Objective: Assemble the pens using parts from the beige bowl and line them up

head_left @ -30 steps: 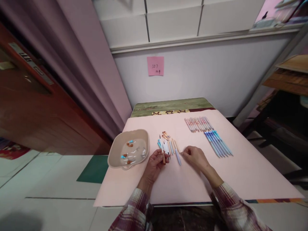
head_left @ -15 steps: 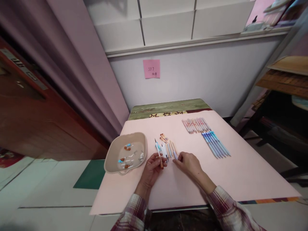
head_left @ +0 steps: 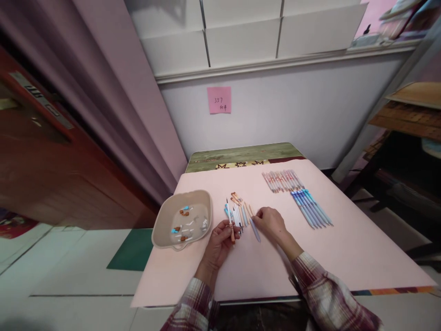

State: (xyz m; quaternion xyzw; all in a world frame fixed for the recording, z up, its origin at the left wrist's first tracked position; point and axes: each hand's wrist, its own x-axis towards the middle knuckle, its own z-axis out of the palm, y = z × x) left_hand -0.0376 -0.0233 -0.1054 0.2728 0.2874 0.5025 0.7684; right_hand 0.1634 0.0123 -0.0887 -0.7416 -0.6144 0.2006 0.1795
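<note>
My left hand (head_left: 220, 239) is closed around a slim white pen refill (head_left: 228, 212) with a dark tip, held upright, together with a brown-ended pen piece (head_left: 233, 236). My right hand (head_left: 271, 223) pinches at the row of loose pen barrels; its fingertips meet the top of a lavender pen barrel (head_left: 255, 231) and the lower end of a beige pen barrel (head_left: 250, 209). Exactly which one they grip is partly hidden. White refills (head_left: 236, 216) lie side by side between the hands. Brown pen caps (head_left: 235, 198) and light-blue parts (head_left: 226, 210) sit just beyond.
A beige basin (head_left: 161, 216) with small blue, brown and white pen parts stands at the left. Blue pens (head_left: 310, 209) and pinkish pens (head_left: 282, 180) lie in rows at the right on the pink table cover (head_left: 358, 253). A pink note (head_left: 219, 100) sticks to the wall.
My right hand has shifted slightly up and right, and the lavender barrel now juts out below its fingers. My left hand keeps the same hold on the refill and the brown-ended piece.
</note>
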